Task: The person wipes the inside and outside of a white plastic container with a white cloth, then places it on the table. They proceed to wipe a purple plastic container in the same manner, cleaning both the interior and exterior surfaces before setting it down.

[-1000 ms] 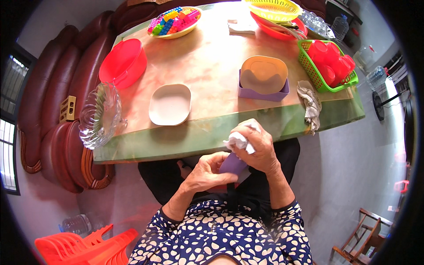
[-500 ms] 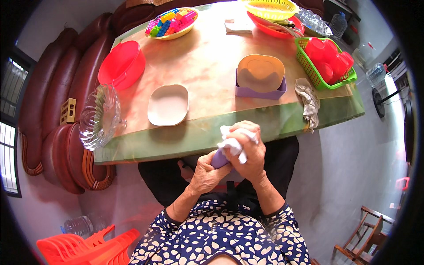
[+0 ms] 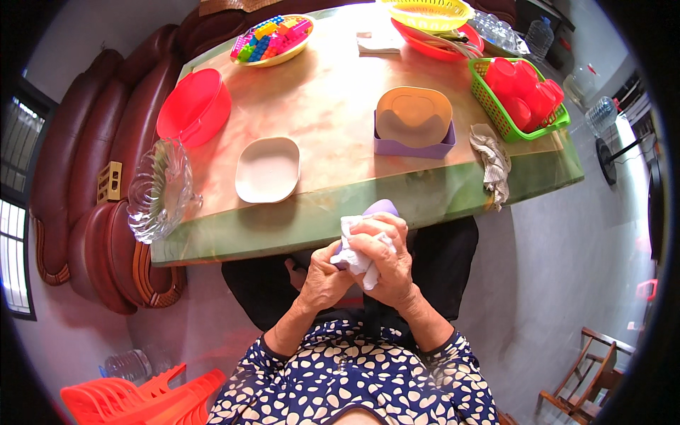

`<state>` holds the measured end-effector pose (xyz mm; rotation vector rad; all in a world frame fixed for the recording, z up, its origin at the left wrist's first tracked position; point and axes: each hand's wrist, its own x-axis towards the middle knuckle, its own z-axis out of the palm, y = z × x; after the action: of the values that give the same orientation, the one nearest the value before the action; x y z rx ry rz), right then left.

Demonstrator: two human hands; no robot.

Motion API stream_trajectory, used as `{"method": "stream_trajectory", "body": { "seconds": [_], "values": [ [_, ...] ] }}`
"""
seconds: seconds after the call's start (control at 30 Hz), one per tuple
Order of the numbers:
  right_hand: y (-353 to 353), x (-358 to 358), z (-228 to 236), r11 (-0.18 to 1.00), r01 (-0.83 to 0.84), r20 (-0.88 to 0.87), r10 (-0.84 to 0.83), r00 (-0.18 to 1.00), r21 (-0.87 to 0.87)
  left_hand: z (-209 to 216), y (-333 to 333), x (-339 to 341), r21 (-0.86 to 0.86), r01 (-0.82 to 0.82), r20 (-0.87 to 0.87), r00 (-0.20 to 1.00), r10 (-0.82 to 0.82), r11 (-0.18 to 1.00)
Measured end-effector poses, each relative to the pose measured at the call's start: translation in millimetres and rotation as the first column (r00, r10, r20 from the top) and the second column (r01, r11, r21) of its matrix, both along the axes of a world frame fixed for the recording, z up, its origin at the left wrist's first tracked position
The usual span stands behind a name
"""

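Near the table's front edge, above my lap, my left hand (image 3: 324, 280) is closed around the lower end of a smooth purple object (image 3: 383, 207). My right hand (image 3: 394, 265) grips a white cloth (image 3: 353, 261) wrapped about the object's middle. Its rounded purple end sticks out beyond my right fingers; the rest is covered, so I cannot tell its kind. Ahead on the table lies a cream rounded-square dish (image 3: 268, 170). To its right stands a purple box (image 3: 416, 149) with an orange-tan dish (image 3: 414, 113) tilted inside it.
On the table's left are a glass bowl (image 3: 160, 191), a red tub (image 3: 194, 108) and a bowl of toy bricks (image 3: 275, 41). A crumpled cloth (image 3: 491, 164) lies beside a green basket (image 3: 513, 126) of red cups. Red stacked chairs (image 3: 134, 400) stand at lower left.
My right hand and the white cloth have slid down along the purple object toward my left hand. The object's far rounded end now shows past my fingers.
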<state>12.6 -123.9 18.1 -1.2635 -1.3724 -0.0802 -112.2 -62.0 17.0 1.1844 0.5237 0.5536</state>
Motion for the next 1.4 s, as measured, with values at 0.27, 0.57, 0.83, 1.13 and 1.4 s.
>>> {"method": "stream_trajectory", "body": {
  "seconds": [0.27,0.57,0.83,1.13,1.4],
  "values": [
    [7.9,27.7,-6.8,0.963,0.252,-0.613,-0.257,0.747,-0.097,2.1,1.3,0.1,-0.073,-0.065,-0.021,0.998,0.064,0.995],
    [-1.4,7.0,-7.4,0.993,0.068,-0.055,-0.064,0.996,0.091,-3.5,3.6,1.9,-0.333,-0.027,0.246,0.963,0.114,0.942],
    [7.6,17.2,-2.9,0.976,0.218,-0.321,-0.212,0.923,-0.018,-2.8,2.0,0.4,-0.185,-0.104,0.092,0.988,0.122,0.977],
    [-4.3,-0.7,9.6,0.999,-0.05,-0.007,0.05,0.999,0.006,-5.7,1.8,-5.2,-0.134,-0.058,0.083,0.994,0.069,0.989],
    [5.7,17.2,14.1,0.987,0.158,-0.011,-0.158,0.987,0.005,-2.1,-3.1,-4.6,-0.003,-0.07,-0.028,0.997,0.07,0.998]
  ]
}}
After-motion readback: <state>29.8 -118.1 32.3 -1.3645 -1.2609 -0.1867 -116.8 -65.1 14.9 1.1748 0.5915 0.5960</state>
